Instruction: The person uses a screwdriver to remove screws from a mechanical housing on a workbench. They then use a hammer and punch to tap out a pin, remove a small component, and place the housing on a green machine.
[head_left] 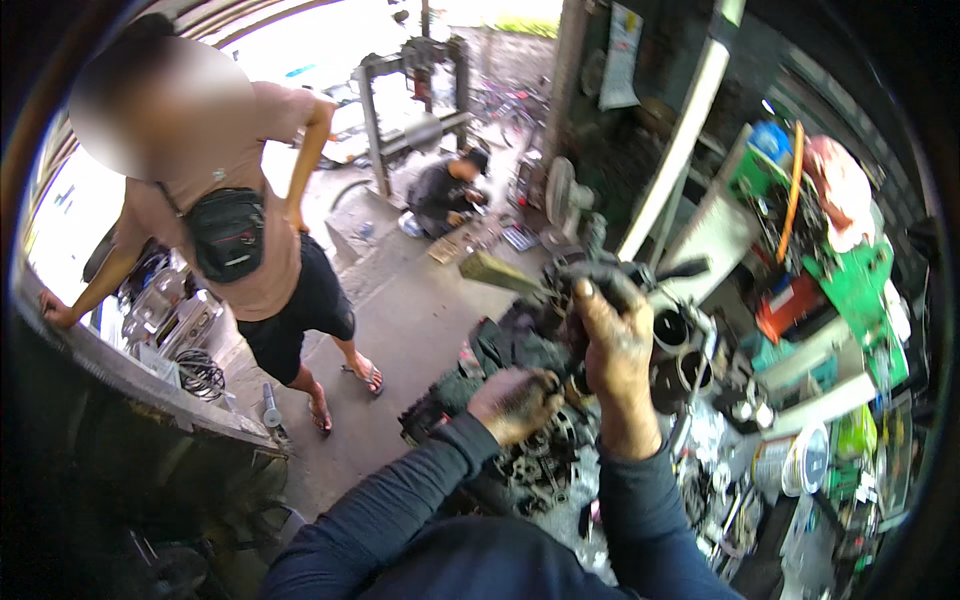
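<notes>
Metal engine parts [542, 455] lie near the centre, partly hidden by the person's left hand [515, 405], its fingers curled. Just right, the right hand [618, 340] curls too; what either holds cannot be told. Print on the far hanging sheet [620, 62] and near-right bucket [776, 466] is unreadable.

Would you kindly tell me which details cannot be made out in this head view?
In the head view:
- What the left hand holds, if anything: hidden within its curl.
- What the right hand holds, if anything: hidden by the hand itself.
- What the crouching person handles: too small.
- Individual metal parts: too small and blurred.
- Right sleeve: cut off by the lower edge.
</notes>
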